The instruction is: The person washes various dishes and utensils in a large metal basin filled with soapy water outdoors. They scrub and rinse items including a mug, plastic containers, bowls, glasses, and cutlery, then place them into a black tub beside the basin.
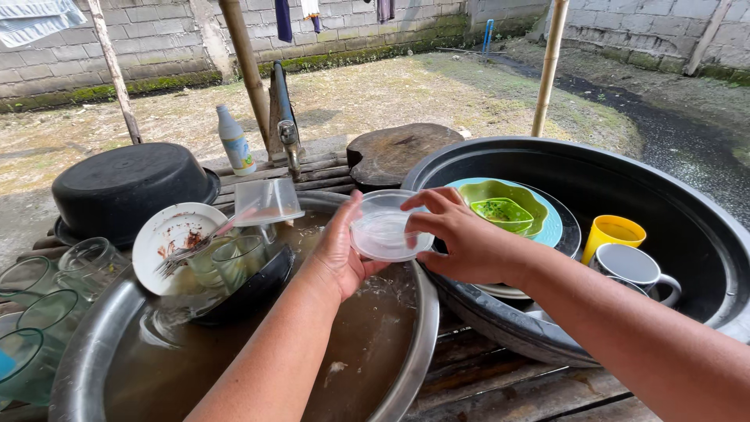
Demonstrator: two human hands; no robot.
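Note:
My left hand [341, 250] and my right hand [461, 238] both hold a clear round plastic container [384, 229] over the far right edge of a big metal basin [422, 328] of murky water. The left hand cups it from behind and below. The right hand's fingers curl over its top right rim. In the basin lie a dirty white plate [168, 234] with a fork, a few glasses [234, 262], a black bowl and a clear square tub [268, 201].
A large black tub [687, 203] on the right holds green bowls [504, 207], a teal plate, a yellow cup [613, 232] and a grey mug [633, 267]. An upturned black basin [125, 187], a tap [291, 144], a bottle [234, 141], bamboo poles and glasses at left stand around.

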